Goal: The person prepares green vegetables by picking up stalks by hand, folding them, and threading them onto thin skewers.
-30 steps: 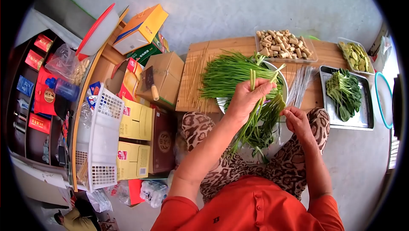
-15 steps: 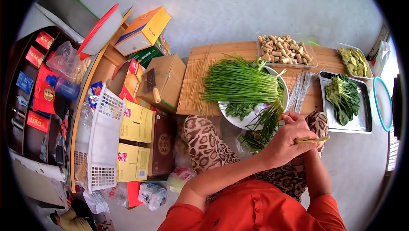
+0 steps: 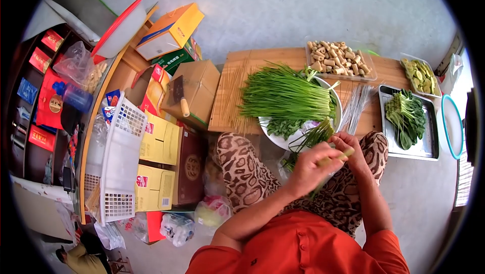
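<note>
My left hand is curled around a pale yellow-green, stick-like piece, whose exact kind I cannot make out. Close beside it, my right hand has its fingers bent together near the stem end of a drooping bunch of dark green leaves; what it pinches is hidden. More green stalks show below my left hand. Just beyond both hands, a white bowl carries a large pile of long green chives and some leafy greens.
On the wooden table lie thin skewers, metal skewers and a clear tray of beige cut rolls. A metal tray holds leafy greens; sliced vegetables sit behind. Boxes, a knife and a white basket stand left.
My left hand has drawn back to the left and down, carrying the yellow-green piece, and uncovered my right hand. The view has shifted slightly.
</note>
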Action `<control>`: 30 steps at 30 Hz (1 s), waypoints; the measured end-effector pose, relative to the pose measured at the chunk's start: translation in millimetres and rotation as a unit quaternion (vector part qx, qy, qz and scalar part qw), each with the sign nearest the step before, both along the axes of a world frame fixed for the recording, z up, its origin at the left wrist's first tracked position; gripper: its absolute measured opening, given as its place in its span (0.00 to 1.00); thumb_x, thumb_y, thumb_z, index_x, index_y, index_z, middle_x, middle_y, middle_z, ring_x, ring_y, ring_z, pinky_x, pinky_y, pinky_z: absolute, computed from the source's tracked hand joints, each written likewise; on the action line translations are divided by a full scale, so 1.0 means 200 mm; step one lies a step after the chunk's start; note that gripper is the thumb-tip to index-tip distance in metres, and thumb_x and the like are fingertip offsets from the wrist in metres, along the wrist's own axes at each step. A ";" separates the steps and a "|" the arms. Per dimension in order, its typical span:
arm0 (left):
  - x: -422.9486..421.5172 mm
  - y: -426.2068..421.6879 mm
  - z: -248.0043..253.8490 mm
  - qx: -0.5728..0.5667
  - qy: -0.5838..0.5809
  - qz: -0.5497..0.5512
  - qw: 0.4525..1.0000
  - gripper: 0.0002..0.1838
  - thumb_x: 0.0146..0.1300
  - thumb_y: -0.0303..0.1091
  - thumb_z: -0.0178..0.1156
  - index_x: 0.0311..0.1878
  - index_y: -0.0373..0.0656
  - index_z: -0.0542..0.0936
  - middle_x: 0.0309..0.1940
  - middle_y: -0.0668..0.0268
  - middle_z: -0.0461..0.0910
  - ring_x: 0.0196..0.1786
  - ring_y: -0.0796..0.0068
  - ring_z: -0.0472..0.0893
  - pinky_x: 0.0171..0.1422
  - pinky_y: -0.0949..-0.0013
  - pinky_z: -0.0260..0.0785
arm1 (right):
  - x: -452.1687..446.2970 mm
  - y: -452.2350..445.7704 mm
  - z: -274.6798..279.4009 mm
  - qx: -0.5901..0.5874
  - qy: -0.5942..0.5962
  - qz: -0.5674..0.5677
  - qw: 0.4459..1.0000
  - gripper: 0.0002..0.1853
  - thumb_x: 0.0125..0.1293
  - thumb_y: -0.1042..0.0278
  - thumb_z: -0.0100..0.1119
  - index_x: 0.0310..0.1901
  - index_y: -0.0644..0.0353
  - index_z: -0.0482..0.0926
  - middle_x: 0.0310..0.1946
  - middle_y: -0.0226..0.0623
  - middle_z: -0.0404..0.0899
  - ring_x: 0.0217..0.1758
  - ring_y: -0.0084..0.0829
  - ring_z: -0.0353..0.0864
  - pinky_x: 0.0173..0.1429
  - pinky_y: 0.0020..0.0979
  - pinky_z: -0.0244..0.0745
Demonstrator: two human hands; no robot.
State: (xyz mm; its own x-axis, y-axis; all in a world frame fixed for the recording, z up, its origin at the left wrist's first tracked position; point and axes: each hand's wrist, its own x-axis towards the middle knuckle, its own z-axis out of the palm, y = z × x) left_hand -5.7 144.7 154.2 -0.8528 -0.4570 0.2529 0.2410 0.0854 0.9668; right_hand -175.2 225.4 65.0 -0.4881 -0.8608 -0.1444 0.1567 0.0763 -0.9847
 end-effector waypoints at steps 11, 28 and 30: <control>0.19 -0.42 0.02 0.221 0.063 0.212 0.950 0.14 0.66 0.35 0.59 0.48 0.35 0.80 0.26 0.73 0.72 0.29 0.84 0.68 0.32 0.82 0.58 | 0.07 0.07 0.21 0.006 0.035 0.030 0.999 0.13 0.72 0.61 0.50 0.38 0.62 0.78 0.10 0.16 0.59 0.12 0.11 0.53 0.17 0.18 0.46; 0.17 -0.43 0.01 0.259 0.078 0.141 0.952 0.15 0.65 0.36 0.60 0.49 0.34 0.79 0.30 0.71 0.76 0.31 0.83 0.71 0.37 0.80 0.62 | 0.33 0.08 0.67 0.017 0.160 0.123 0.979 0.12 0.70 0.65 0.52 0.39 0.67 0.78 0.23 0.29 0.74 0.28 0.17 0.68 0.33 0.23 0.67; 0.17 -0.42 0.01 0.273 0.080 0.155 0.946 0.15 0.65 0.36 0.60 0.48 0.34 0.79 0.30 0.71 0.76 0.31 0.82 0.71 0.37 0.79 0.63 | 0.34 0.08 0.67 0.036 0.142 0.132 0.980 0.11 0.70 0.66 0.51 0.39 0.67 0.78 0.23 0.29 0.73 0.27 0.17 0.67 0.32 0.24 0.66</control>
State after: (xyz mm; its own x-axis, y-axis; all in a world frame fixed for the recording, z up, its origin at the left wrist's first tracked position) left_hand 29.3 60.8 155.7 -0.6271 -0.7786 0.0222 0.4331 -0.3249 0.8408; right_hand -108.2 241.2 199.2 -0.2783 -0.9553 -0.0996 -0.1584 0.1479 -0.9762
